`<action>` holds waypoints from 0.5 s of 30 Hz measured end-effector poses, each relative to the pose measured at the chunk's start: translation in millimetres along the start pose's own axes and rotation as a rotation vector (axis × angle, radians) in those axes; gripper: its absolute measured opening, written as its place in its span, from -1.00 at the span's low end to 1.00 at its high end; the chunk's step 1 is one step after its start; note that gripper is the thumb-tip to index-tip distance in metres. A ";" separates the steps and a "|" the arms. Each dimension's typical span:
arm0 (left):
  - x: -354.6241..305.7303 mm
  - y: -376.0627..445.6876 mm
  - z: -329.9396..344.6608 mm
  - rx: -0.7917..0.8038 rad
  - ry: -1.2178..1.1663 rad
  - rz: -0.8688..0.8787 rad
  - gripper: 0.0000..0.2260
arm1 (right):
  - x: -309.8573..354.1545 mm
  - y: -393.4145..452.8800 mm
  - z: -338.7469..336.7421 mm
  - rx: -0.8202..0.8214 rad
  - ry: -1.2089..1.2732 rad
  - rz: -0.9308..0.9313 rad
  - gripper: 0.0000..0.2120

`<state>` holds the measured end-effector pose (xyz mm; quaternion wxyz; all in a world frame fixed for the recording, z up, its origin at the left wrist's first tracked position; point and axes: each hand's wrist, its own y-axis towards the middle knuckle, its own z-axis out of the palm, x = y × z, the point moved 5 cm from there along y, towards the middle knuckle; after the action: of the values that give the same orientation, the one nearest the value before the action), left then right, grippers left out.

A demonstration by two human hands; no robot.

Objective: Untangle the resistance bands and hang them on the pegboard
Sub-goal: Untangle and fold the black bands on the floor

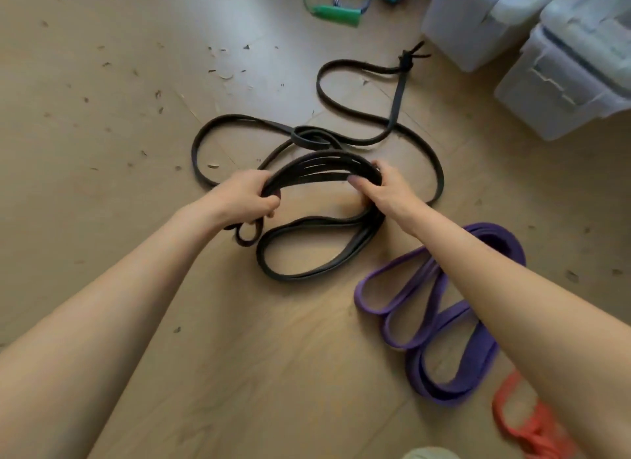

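Black bands (317,171): dull black, plain, gripped between left hand (244,197) and right hand (382,188).
Purple band (454,322): solid violet, under the right forearm.
Orange band (532,424): coral-orange, nearer than the purple.
Green handle (336,14): bright green, far beyond the hands.
Bins (560,69): translucent white, beyond the right hand.
Floor (102,151): pale tan wood grain, dark flecks.
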<state>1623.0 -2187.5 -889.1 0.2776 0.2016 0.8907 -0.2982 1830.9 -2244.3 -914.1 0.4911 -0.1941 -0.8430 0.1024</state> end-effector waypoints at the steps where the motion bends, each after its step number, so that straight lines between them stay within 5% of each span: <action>1: 2.0 -2.8 -0.6 0.026 0.106 -0.006 -0.98 | 3.2 0.3 1.2 0.010 -0.073 -0.036 -0.71; 4: 7.2 -5.6 6.2 0.078 0.352 -0.008 -0.78 | 11.8 2.4 0.9 -0.021 -0.461 -0.179 -0.64; 8: 16.0 0.6 12.2 0.093 0.356 0.026 -0.56 | 16.8 10.3 2.7 0.061 -0.739 -0.222 -0.54; 15: 6.1 12.9 19.8 -0.049 0.534 0.113 -0.53 | 18.5 10.8 -19.7 -0.100 -0.784 -0.205 -0.68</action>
<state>1632.5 -2189.5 -911.5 0.0538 0.3158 0.9266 -0.1970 1842.2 -2227.0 -893.7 0.1304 -0.0791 -0.9852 0.0781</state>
